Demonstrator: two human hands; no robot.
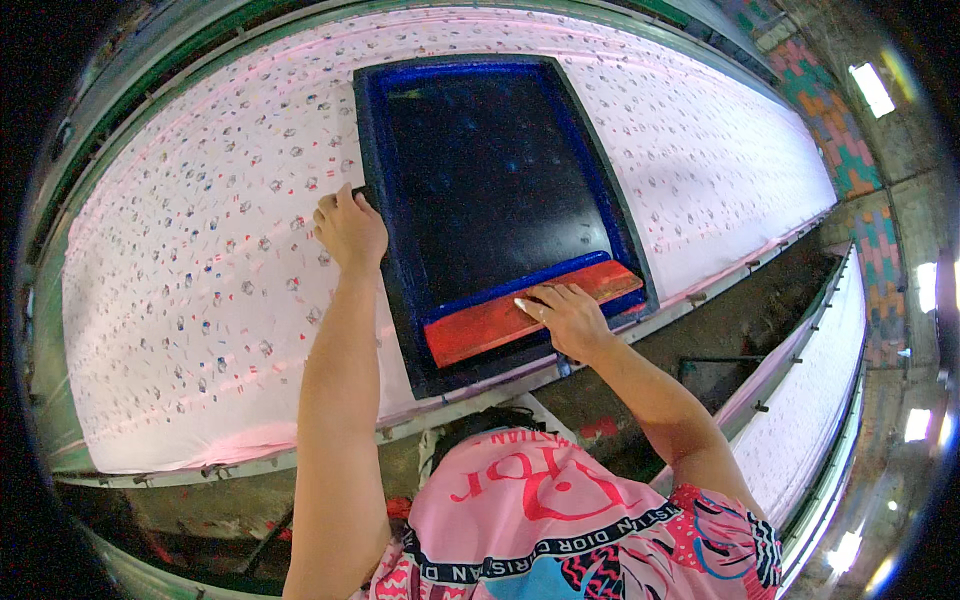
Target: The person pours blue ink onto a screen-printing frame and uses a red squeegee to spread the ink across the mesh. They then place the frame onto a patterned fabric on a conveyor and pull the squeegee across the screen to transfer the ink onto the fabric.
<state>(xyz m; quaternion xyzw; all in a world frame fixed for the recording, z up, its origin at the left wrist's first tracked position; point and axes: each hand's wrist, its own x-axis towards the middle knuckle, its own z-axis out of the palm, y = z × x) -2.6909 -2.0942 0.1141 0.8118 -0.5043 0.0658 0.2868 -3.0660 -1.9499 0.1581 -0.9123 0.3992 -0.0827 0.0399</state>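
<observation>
A dark screen-printing frame [500,190] with blue ink along its inner edges lies flat on pale pink printed fabric [230,260]. My left hand [352,230] is closed at the frame's left side, its fingers curled by a small dark tab there. Across the near end of the screen rests a red squeegee [470,334], its far edge lined with blue ink. My right hand [570,318] grips the squeegee right of its middle, fingers laid over the top and the thumb hidden beneath.
The long table's near edge [220,470] carries several small pegs. Beyond a dark gap on the right stands another fabric-covered table [800,420]. A floor strip of coloured tiles [870,250] runs along the far right.
</observation>
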